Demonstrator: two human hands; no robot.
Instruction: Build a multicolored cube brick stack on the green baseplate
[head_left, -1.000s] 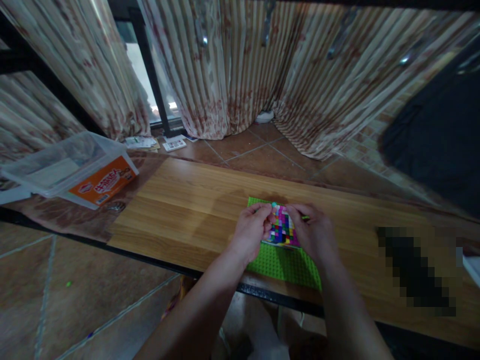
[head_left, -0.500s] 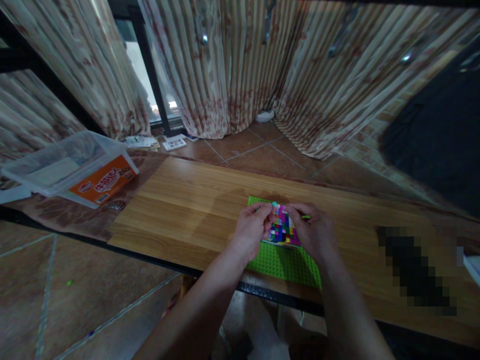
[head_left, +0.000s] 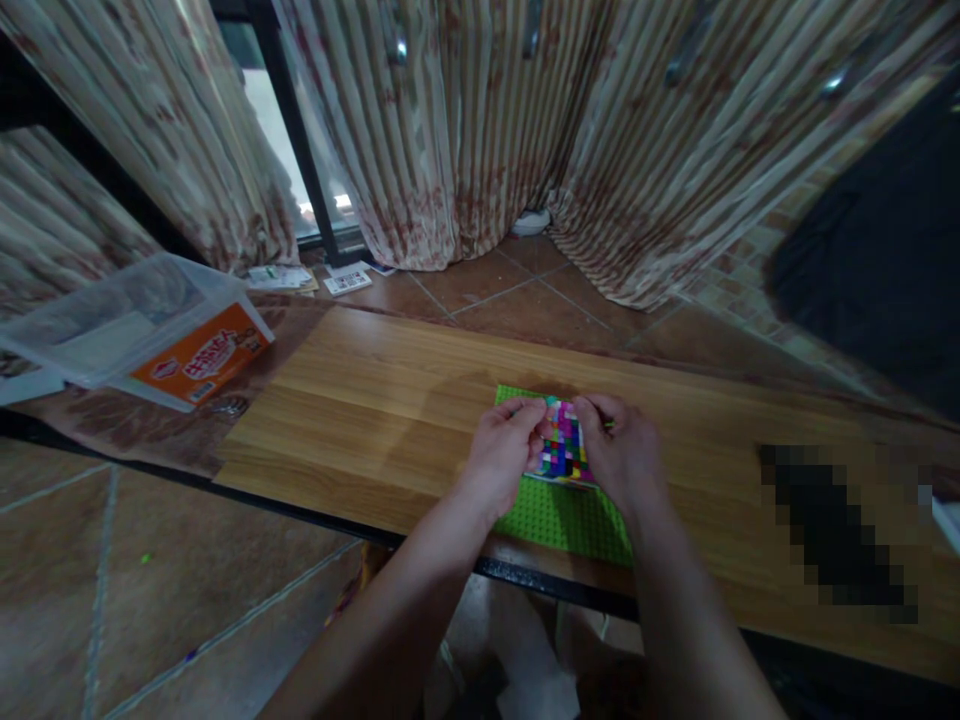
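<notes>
Brickwork, gripped by left hand and right hand, sits over a baseplate by the table's near edge; at the left end, a clear bin shows something pale, inside or behind.

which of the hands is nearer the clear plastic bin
Left. The clear plastic bin sits far left; the left hand is at the left side of the brick panel, the right hand at its right, farther away.

Clear plastic bin has an orange label with chunky Chinese characters, first looks like 牛, rest too blurry for me, plus a small logo. White card on the floor: QR-ish print, can't read it.
</notes>
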